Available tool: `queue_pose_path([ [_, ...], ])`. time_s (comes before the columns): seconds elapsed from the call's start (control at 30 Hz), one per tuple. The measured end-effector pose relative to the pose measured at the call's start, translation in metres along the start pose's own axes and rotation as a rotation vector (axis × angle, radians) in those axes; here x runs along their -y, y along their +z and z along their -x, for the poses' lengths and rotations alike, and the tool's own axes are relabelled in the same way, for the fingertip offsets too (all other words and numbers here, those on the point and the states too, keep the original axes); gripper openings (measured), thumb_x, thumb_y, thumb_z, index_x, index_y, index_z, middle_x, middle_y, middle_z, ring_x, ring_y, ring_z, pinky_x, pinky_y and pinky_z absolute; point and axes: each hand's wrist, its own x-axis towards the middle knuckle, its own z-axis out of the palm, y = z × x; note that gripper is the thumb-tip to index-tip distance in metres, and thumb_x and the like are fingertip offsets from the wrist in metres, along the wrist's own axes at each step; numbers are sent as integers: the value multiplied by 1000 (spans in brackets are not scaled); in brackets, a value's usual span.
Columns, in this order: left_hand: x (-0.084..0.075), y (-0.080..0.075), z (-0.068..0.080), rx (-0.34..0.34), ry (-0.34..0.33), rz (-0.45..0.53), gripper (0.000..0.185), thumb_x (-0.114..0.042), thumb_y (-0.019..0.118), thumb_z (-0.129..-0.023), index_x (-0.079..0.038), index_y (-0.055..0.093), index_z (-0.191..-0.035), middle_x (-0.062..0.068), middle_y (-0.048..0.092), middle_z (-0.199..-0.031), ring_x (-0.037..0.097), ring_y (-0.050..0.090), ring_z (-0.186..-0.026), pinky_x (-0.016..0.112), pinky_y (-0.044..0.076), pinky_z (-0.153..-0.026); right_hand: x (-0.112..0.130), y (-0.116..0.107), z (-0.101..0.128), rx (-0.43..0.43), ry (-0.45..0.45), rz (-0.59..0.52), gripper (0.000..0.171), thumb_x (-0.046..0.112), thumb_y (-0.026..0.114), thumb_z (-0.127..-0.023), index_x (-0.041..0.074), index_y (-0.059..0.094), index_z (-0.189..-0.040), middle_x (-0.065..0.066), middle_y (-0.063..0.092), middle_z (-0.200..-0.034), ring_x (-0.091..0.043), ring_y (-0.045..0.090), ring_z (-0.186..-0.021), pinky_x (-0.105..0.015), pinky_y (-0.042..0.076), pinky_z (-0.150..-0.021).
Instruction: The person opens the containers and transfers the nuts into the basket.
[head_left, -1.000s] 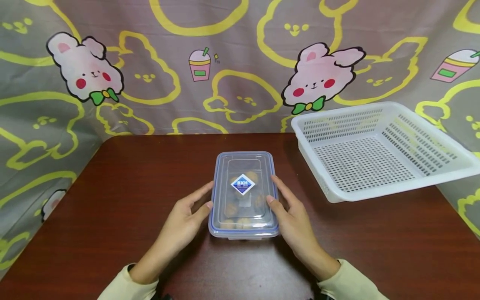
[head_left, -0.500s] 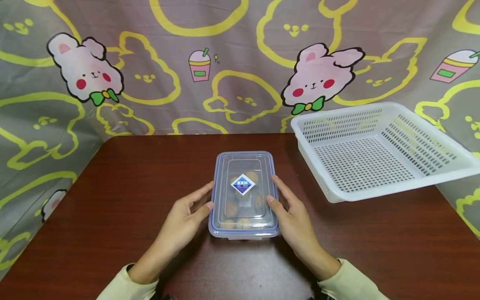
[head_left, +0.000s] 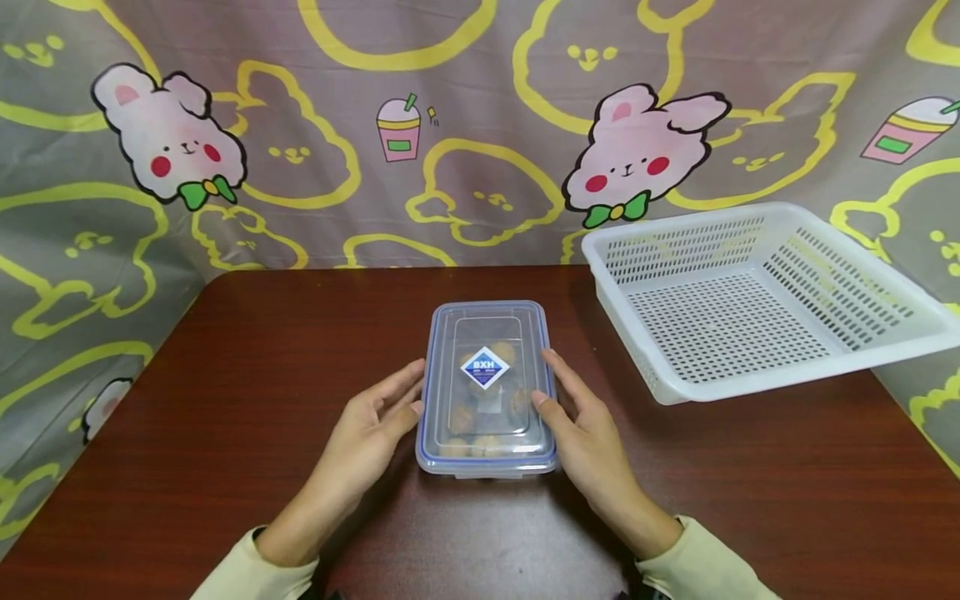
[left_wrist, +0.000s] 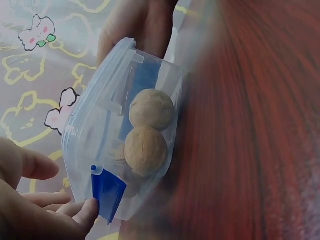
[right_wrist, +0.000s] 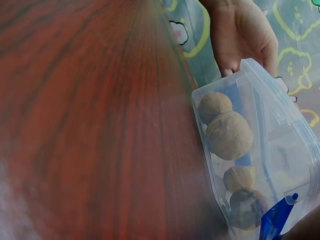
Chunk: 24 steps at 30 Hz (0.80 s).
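A clear plastic box (head_left: 487, 387) with a blue-rimmed lid and a diamond label stands in the middle of the dark wooden table (head_left: 225, 375). Several walnuts (left_wrist: 150, 110) lie inside it. My left hand (head_left: 416, 387) rests against its left side, with a fingertip touching the blue clip (left_wrist: 107, 192). My right hand (head_left: 543, 379) rests against the right side, beside the other blue clip (right_wrist: 275, 217). The fingers of both hands are fairly straight. The box (right_wrist: 255, 150) sits flat on the table, its lid on.
A white perforated basket (head_left: 757, 300) with nothing in it stands tilted at the back right, overhanging the table's right edge. A cartoon-rabbit curtain (head_left: 450, 125) hangs behind and around the table. Bare wood lies to the left of the box.
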Motion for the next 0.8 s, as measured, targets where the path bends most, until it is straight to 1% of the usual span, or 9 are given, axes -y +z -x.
queue_pose_path([
  [0.17,-1,1,0,-7,-7,-12,51,-1,53,-105,0,46,-155,16,50,-159,26,49,-147,23,44,-111,0,0,0,-2,-5,9,56,12,59,-107,19,44,-161,-4,34,-171,-23,45,-146,-36,42,-114],
  [0.3,-1,3,1,-8,-15,-17,52,-2,54,-105,-3,47,-156,13,50,-160,23,48,-147,25,43,-112,0,0,0,-3,-11,7,56,11,58,-107,18,44,-161,-4,34,-171,-23,45,-147,-38,41,-115],
  [0.5,-6,4,3,-27,23,-29,53,-3,55,-105,-2,45,-157,15,47,-161,24,44,-150,30,40,-115,3,0,0,-8,-49,41,57,11,59,-107,18,44,-161,-6,34,-171,-24,40,-152,-44,33,-122],
  [0.57,-7,4,4,-34,33,-36,53,-2,55,-105,-2,45,-157,15,47,-161,24,44,-150,30,39,-115,4,-1,0,-9,-59,50,57,11,59,-106,18,44,-161,-6,34,-170,-25,39,-153,-45,32,-123],
  [0.7,-9,5,4,-45,30,-43,54,0,57,-103,-4,47,-156,13,50,-159,24,48,-147,26,43,-112,5,-2,-1,-3,-64,37,58,10,61,-105,16,45,-160,-7,34,-170,-26,42,-151,-44,36,-120],
  [0.8,-10,4,4,-58,40,-43,56,1,62,-101,-5,49,-155,13,54,-156,26,54,-143,21,48,-107,7,-3,0,-13,-77,32,57,7,62,-104,14,48,-158,-8,38,-169,-26,45,-148,-42,39,-117],
])
